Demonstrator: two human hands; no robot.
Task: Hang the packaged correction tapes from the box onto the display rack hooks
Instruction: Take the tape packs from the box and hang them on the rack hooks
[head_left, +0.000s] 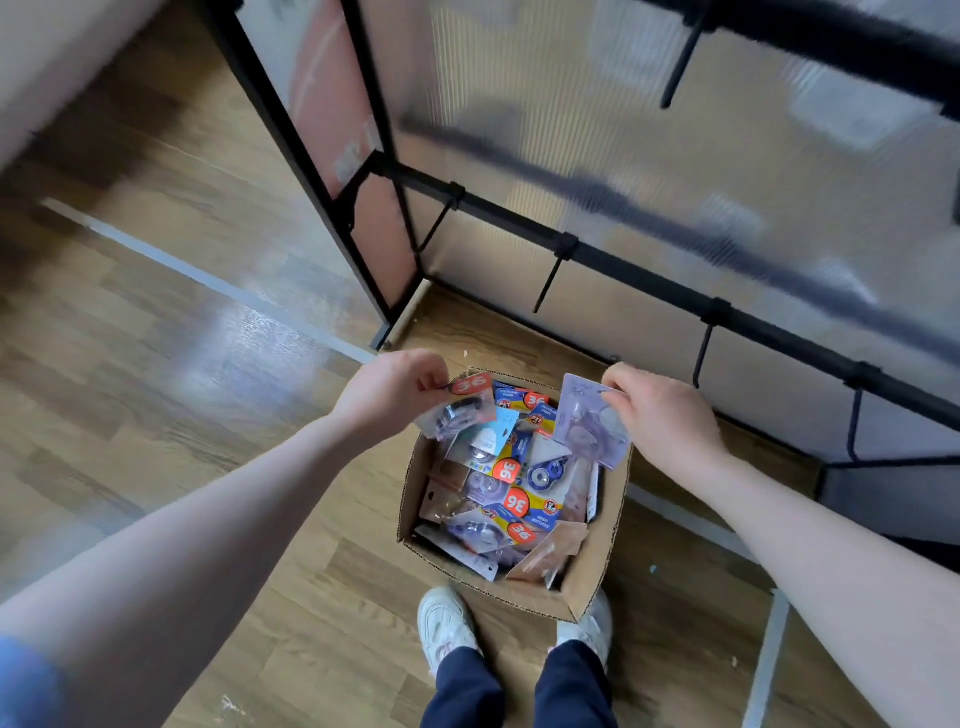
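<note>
An open cardboard box (597, 551) stands on the floor in front of my feet, filled with several packaged correction tapes (514, 499). My left hand (392, 392) pinches one package with a red "36" label (465, 402) above the box's far left corner. My right hand (662, 415) pinches a purple-backed package (587, 421) above the far right corner. The black display rack (639, 280) stands just beyond the box, with bare hooks (548, 283) sticking out from its horizontal bars.
A translucent ribbed panel (597, 130) backs the rack. A wooden floor (156, 364) spreads to the left, crossed by a pale strip. My white shoes (447, 626) stand close behind the box. The rack's lower frame (883, 462) juts out at the right.
</note>
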